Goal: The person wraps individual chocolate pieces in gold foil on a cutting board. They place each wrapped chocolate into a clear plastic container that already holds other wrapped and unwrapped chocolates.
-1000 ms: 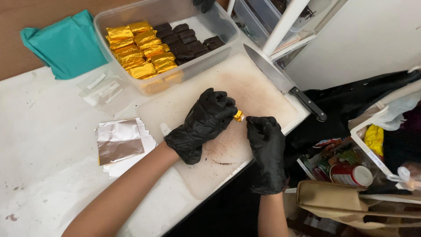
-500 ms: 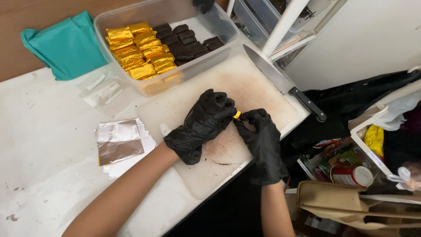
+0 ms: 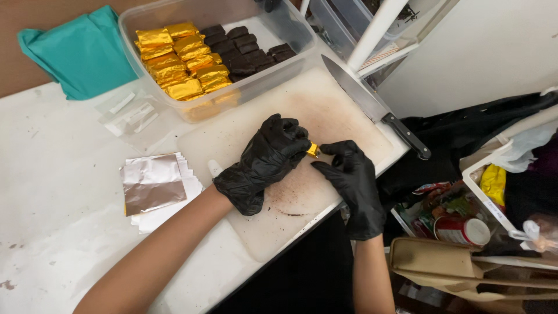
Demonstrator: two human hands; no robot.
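Note:
Both my hands wear black gloves and meet over a white cutting board. My left hand is curled over a small piece wrapped in gold foil, of which only one corner shows. My right hand pinches that foil corner with its fingertips. Behind the board stands a clear plastic tub holding gold-wrapped bars on its left side and bare dark brown bars on its right.
A large black-handled knife lies on the board's right edge. A stack of silver foil sheets sits left of the board. A teal cloth lies at the back left. Bags and a basket crowd the floor at the right.
My right hand has moved up and left to meet my left hand, and its fingertips now pinch the gold foil corner. My left hand has hardly moved.

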